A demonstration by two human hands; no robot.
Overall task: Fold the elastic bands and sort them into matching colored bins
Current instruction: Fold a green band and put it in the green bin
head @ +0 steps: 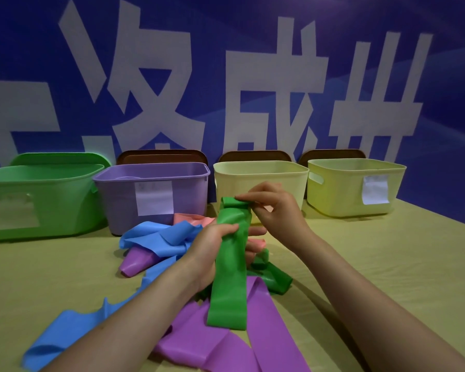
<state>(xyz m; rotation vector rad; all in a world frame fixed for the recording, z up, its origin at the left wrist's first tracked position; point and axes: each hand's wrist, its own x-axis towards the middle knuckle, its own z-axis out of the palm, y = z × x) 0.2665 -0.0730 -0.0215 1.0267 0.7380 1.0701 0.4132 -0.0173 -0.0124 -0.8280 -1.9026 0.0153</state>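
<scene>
1. Green rubbery sheet made up the band (230, 267) in hand: it hung thin and limp above the table, so it probably weighed very little, stretched easily and would spring out of a loose fold.
2. The left hand (212, 245) had its fingers curled round the band's middle, thumb on the near face; the right hand (271, 208) pinched the folded top edge between thumb and fingertips. Its free lower end draped over the purple band (253, 345).
3. Holding it at the fold and mid-length looked sensible, since a grip on one end alone would let the rest flop open.
4. The green bin (40, 200), its likely home, stood far left, well apart from the hands, with the purple bin (156, 194) and two pale yellow bins (261, 178) (355, 186) along the same row.
5. Blue (156, 240) and pink (193, 220) bands lay tangled just beside the purple bin; part of the pile was hidden behind the hands.
6. The table (387, 264) wore a smooth yellowish cover, which might let bands slide.
7. Behind stood a blue wall (253, 22) with large white characters.
</scene>
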